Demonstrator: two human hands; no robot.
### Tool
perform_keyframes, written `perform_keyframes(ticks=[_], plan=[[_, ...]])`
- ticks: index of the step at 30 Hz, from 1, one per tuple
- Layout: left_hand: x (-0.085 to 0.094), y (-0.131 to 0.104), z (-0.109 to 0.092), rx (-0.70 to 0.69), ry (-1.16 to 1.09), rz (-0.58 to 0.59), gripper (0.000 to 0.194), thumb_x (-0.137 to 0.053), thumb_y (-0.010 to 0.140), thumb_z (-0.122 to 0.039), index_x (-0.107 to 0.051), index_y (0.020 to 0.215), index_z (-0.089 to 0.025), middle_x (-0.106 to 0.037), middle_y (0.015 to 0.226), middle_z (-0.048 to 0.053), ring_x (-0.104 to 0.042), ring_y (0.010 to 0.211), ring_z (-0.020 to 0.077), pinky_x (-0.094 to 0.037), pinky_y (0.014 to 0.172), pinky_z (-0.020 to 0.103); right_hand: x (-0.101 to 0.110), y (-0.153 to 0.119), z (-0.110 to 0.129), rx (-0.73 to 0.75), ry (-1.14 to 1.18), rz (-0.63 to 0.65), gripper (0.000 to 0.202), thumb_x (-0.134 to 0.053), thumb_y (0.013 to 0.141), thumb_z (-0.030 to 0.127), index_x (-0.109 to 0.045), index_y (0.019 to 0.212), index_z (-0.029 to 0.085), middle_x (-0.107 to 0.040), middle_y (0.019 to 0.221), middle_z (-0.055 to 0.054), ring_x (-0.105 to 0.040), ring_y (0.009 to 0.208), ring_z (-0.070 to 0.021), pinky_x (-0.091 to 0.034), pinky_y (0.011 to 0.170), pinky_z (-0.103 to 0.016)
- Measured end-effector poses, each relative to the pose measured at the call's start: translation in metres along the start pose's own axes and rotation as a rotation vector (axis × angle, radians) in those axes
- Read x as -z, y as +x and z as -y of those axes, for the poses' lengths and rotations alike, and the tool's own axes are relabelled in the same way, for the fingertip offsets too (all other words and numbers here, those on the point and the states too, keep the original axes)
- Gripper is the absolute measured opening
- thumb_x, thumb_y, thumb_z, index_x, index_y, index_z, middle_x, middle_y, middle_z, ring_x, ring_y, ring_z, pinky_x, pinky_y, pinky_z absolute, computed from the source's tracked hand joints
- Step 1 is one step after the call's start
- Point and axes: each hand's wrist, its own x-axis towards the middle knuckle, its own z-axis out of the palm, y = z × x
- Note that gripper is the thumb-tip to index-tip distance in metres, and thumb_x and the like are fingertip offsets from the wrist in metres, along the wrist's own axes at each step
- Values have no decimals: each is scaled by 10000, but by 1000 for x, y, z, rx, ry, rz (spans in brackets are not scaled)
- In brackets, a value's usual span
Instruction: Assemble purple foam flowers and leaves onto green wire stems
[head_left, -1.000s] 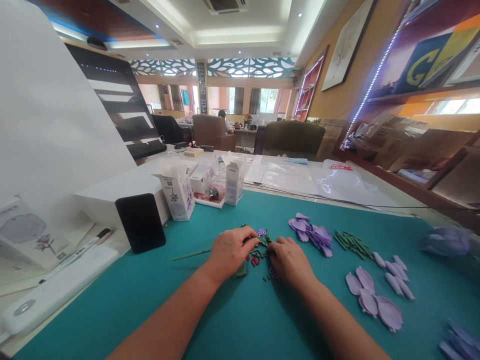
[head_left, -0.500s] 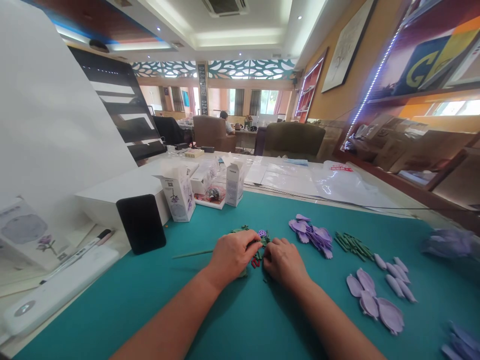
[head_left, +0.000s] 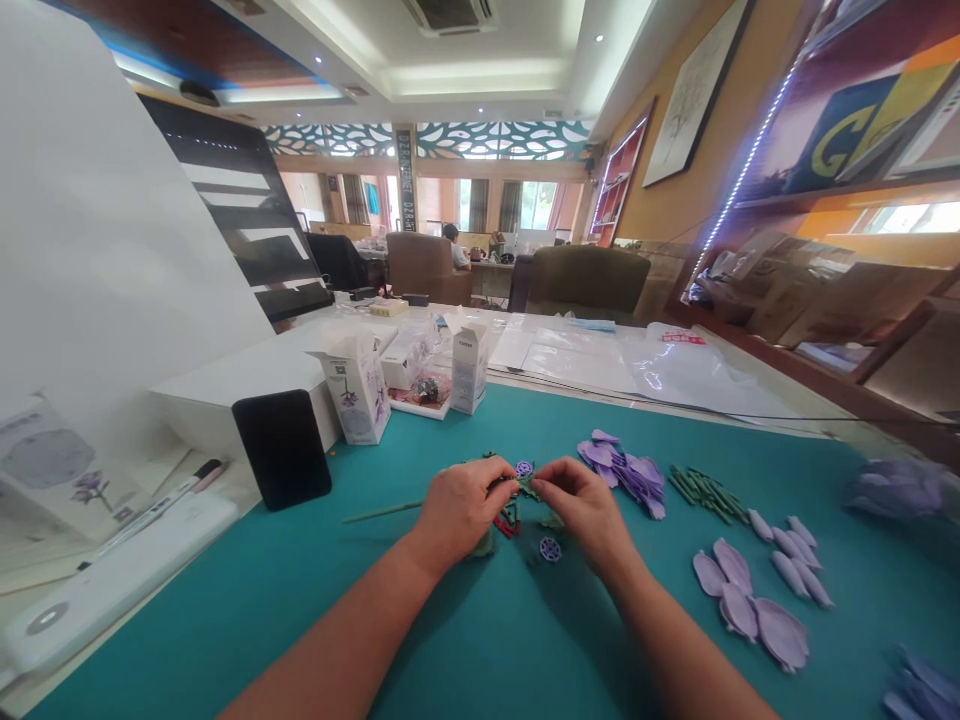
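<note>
Left hand [head_left: 459,507] curled on green stem [head_left: 382,512], which juts out leftward over mat [head_left: 465,640]; right hand [head_left: 586,508] pinching small green leaf [head_left: 529,489] between hands; stem looks light, stiff plastic, best held mid-length; leaf probably thin, bendable, easily nicked, so grip near its base.
</note>
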Motion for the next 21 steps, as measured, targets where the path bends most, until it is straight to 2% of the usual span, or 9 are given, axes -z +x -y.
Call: perform_keyframes(ticks=[4, 9, 13, 17, 21], plan=[[0, 0, 0, -7, -19, 6, 169, -507, 870, -320, -652, 859, -234, -705, 847, -20, -615, 772, 151, -389, 645, 225, -2, -2, 7, -35, 267, -5, 213, -745, 658, 346, -628, 726, 182, -647, 703, 3, -572, 679, -139, -449, 650, -252], [0, 0, 0, -5, -30, 15, 167, -509, 867, -312, -656, 863, -233, -704, 851, -19, -615, 784, 152, -394, 653, 222, -5, -4, 9, -23, 305, 22, 199, -757, 658, 328, -644, 734, 184, -655, 720, 0, -580, 695, -137, -464, 664, -253], [1, 0, -2, -6, -26, 21, 170, -505, 869, -309, -656, 867, -231, -702, 846, -19, -614, 783, 151, -396, 658, 222, -8, -6, 11, 11, 314, -10, 214, -760, 632, 310, -644, 770, 196, -657, 739, 3, -594, 706, -146, -481, 669, -265], [-1, -1, -2, -13, -12, 24, 176, -495, 874, -306, -654, 862, -230, -697, 841, -15, -611, 778, 151, -398, 652, 221, -11, -9, 14, 80, 183, -34, 149, -698, 679, 305, -668, 782, 201, -660, 753, -11, -604, 712, -160, -487, 674, -280], [-2, -2, -1, -33, 13, 27, 180, -486, 879, -304, -651, 879, -232, -696, 850, -13, -612, 784, 152, -399, 651, 222, -13, -13, 16, 255, -55, -88, 91, -623, 763, 267, -678, 808, 211, -648, 769, -17, -593, 702, -158, -478, 652, -270]])
